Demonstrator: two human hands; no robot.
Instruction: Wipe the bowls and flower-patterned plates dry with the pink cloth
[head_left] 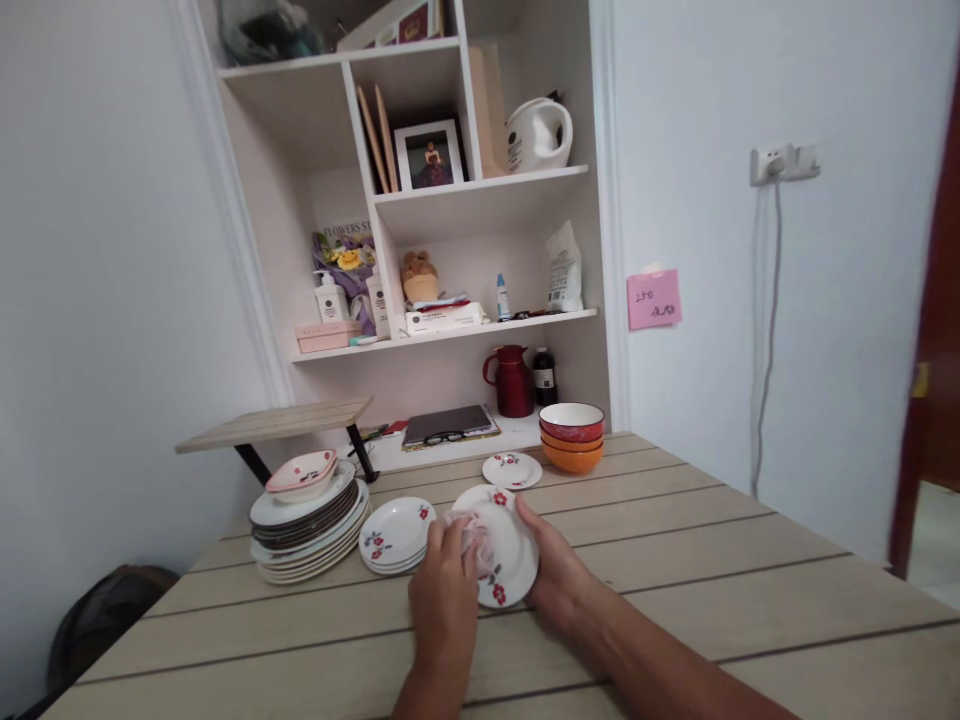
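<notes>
My right hand (559,570) grips the right rim of a small white plate (517,545) with red flowers, thumb on its top face. The plate is tilted up above the table. My left hand (448,580) presses a crumpled pale pink cloth or tissue (475,545) against the plate's left part, fingers bent round it. Just left is a short stack of matching flowered plates (397,530). Behind the held plate, one more flowered plate (512,470) lies flat on the table.
A tall stack of plates (311,545) topped by a pink-rimmed square bowl (301,476) stands at the left, near a small raised wooden shelf (277,422). Nested red and orange bowls (572,438) sit at the back right. Behind them are a red jug (514,382) and a laptop (446,425).
</notes>
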